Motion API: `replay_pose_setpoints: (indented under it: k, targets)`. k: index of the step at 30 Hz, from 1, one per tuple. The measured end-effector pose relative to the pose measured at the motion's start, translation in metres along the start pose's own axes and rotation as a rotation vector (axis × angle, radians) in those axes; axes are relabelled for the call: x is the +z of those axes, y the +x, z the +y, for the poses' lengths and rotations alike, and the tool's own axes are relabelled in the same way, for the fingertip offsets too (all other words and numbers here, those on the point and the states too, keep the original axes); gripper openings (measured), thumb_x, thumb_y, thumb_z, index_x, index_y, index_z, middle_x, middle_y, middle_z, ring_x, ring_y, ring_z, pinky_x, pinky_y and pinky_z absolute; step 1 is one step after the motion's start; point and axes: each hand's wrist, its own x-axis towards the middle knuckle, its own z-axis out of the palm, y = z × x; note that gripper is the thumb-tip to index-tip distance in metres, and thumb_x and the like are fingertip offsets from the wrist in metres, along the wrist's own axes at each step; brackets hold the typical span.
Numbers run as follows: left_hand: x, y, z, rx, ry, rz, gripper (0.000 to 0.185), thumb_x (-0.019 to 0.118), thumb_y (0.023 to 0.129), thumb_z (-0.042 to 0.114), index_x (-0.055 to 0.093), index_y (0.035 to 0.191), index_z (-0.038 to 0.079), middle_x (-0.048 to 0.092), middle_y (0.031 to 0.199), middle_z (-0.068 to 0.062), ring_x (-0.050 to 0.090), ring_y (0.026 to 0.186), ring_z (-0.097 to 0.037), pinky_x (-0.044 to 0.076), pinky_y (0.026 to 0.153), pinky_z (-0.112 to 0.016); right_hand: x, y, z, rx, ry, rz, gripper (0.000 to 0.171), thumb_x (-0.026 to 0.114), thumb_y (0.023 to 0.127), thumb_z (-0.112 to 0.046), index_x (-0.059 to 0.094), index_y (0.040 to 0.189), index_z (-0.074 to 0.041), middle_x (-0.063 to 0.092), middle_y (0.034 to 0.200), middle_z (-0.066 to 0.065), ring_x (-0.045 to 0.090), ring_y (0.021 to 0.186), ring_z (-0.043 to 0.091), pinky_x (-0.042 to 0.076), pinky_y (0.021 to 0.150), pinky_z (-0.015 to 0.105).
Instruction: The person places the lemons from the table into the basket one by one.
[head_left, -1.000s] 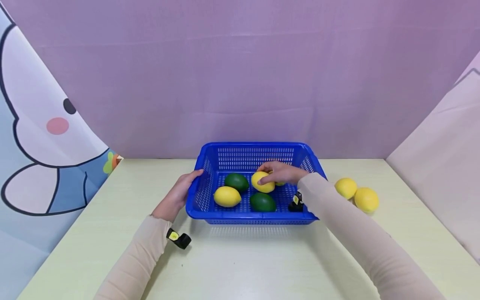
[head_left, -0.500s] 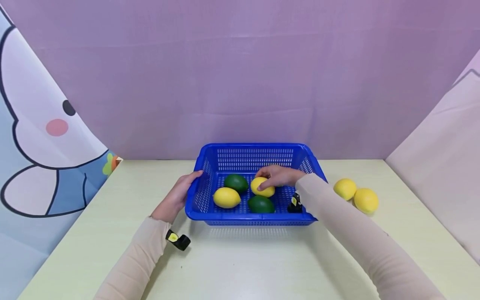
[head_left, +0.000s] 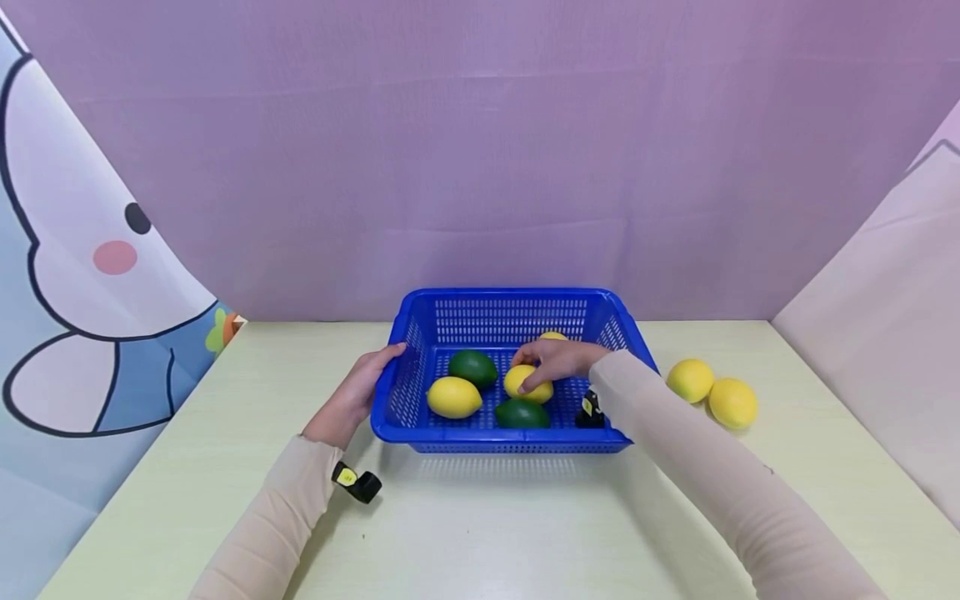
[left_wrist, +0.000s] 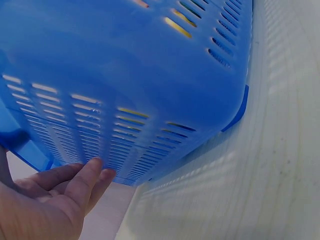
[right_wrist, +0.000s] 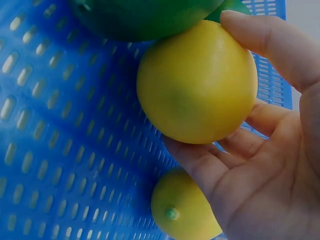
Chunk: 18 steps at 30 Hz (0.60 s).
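In the head view a blue slotted plastic basket (head_left: 517,444) stands on the table. My left hand (head_left: 357,385) grips its left rim, thumb over the edge; in the left wrist view the fingers (left_wrist: 82,187) lie along the outer wall. Inside the basket my right hand (head_left: 558,358) holds a yellow lemon (head_left: 528,385) between thumb and fingers. In the right wrist view this lemon (right_wrist: 197,82) sits right against a dark green, lemon-shaped fruit (right_wrist: 150,17). Another lemon (head_left: 454,397) and two green fruits, one farther back (head_left: 473,368) and one in front (head_left: 522,414), lie around it.
A further lemon (head_left: 553,336) in the basket is mostly hidden behind my right hand. Two lemons (head_left: 691,381) (head_left: 733,403) lie together on the pale table (head_left: 465,533) to the right of the basket. A purple cloth (head_left: 495,150) hangs behind the table.
My right hand has brought the held lemon slightly toward the front of the basket, close to the front green fruit. The lemon behind the hand shows at its top. The left hand stays on the rim.
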Motion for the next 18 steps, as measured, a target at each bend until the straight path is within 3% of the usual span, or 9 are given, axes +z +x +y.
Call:
replay_pose_setpoints:
  k: [10, 18]
  targets:
    - [-0.0002, 0.0003, -0.0004, -0.002, 0.004, 0.001, 0.061, 0.043, 0.099, 0.039, 0.035, 0.138, -0.008, 0.067, 0.096, -0.005, 0.068, 0.082, -0.016, 0.056, 0.072, -0.029, 0.0001, -0.0007, -0.0006, 0.018, 0.003, -0.015, 0.042, 0.069, 0.084, -0.016, 0.054, 0.121, -0.005, 0.056, 0.115, 0.006, 0.05, 0.104, 0.021, 0.043, 0.096, 0.037]
    - [-0.0007, 0.001, 0.0001, -0.01, 0.001, -0.002, 0.062, 0.043, 0.099, 0.039, 0.035, 0.138, -0.008, 0.067, 0.095, -0.004, 0.068, 0.081, -0.016, 0.056, 0.071, -0.029, -0.0003, -0.0038, -0.0034, 0.055, -0.042, 0.008, 0.052, 0.07, 0.084, -0.023, 0.05, 0.129, -0.006, 0.048, 0.135, 0.011, 0.041, 0.126, 0.03, 0.034, 0.106, 0.05]
